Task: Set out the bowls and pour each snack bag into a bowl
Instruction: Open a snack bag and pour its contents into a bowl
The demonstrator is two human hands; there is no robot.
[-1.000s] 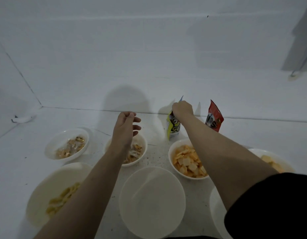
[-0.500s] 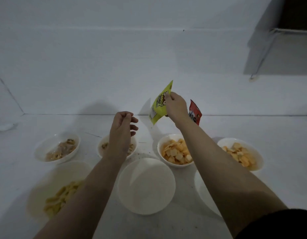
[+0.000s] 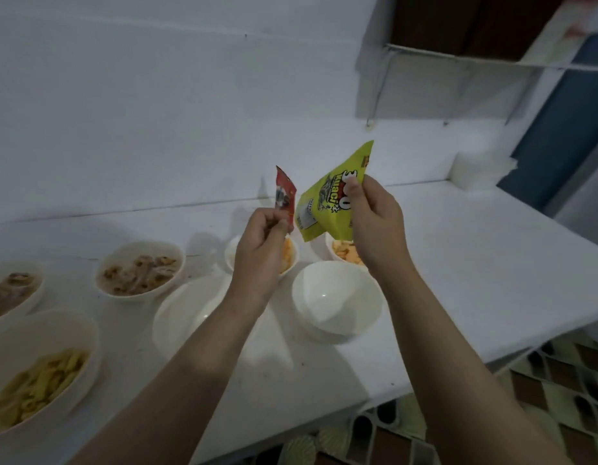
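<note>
The right hand [image 3: 374, 226] pinches the yellow-green bag [image 3: 328, 203] by its side edge, held up over the counter [image 3: 458, 263]; the left hand [image 3: 260, 250] pinches the red bag [image 3: 285, 194]. Best park the red one, then tear the yellow-green bag's top with both hands and tip it low over the empty bowl [image 3: 338, 303] just below, so nothing scatters.

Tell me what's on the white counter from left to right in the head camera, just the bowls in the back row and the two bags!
Bowl cut by the left edge → bowl of brown curly snacks → red bag → yellow-green bag, with orange-snack bowls partly hidden behind the hands.
</note>
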